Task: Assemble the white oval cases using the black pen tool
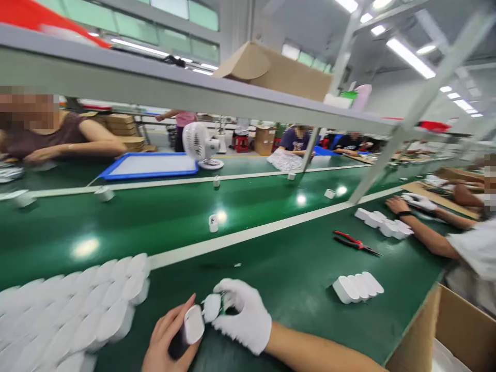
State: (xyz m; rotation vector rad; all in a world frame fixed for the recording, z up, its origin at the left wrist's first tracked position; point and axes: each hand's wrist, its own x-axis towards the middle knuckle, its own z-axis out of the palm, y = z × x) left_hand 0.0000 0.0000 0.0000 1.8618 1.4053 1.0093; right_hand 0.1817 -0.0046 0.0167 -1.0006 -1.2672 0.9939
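My bare left hand [167,336] is closed around a white plastic casing [194,324] with a rounded rectangular face; its side looks dark in the shade of my palm. My right hand [247,318], in a white glove, pinches a small white rounded part [212,308] with a bit of green at its edge, perhaps a circuit board. The two pieces are held close together, just above the green bench, and I cannot tell whether they touch. To the left of my hands lie rows of white casings [112,315], packed side by side. On the right stands a short row of white casings [358,288].
Red-handled pliers [351,241] lie right of centre. A green conveyor belt [163,212] carries scattered white parts beyond a pale rail. A cardboard box [465,320] stands at lower right. Overhead runs a shelf [174,88]. A co-worker's hands [411,204] work at right; another person sits across at left.
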